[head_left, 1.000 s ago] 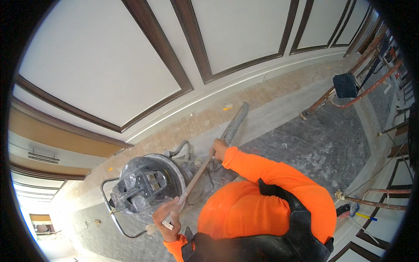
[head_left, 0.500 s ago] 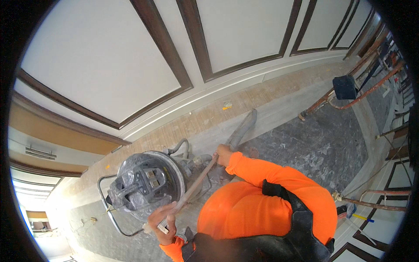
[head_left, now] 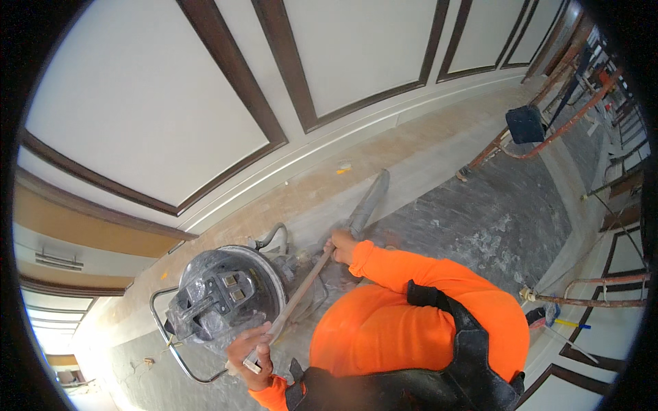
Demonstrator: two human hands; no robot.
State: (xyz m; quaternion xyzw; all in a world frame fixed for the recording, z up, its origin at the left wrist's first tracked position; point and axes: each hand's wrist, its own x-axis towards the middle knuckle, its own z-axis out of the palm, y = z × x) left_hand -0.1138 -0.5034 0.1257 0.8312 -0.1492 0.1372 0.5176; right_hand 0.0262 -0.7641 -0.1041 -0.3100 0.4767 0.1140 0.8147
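Note:
A long dusty bar (head_left: 299, 294) slants across in front of me. Its near end is in my left hand (head_left: 249, 351), whose fingers are closed round it beside a small pale block (head_left: 253, 362). Farther up, my right hand (head_left: 342, 246) is wrapped round the bar's other end. A thick grey tube (head_left: 370, 202) reaches from beside my right hand toward the wall; whether it joins the bar, I cannot tell. Left of the bar stands a drum vacuum cleaner (head_left: 229, 291) with a dark, plastic-wrapped top and a curved metal handle (head_left: 179, 362).
A white wall with brown mouldings (head_left: 322, 127) runs along the far side. Rusty scaffold tubes (head_left: 554, 137) stand at the right, with a dark box-like thing (head_left: 526, 125) among them. Dusty dark flooring (head_left: 480, 212) lies between, and an orange scrap (head_left: 342, 171) lies by the wall.
The wall, scaffold and tube have shifted left in view, and the vacuum cleaner a little left and down. Both hands keep their grip on the bar.

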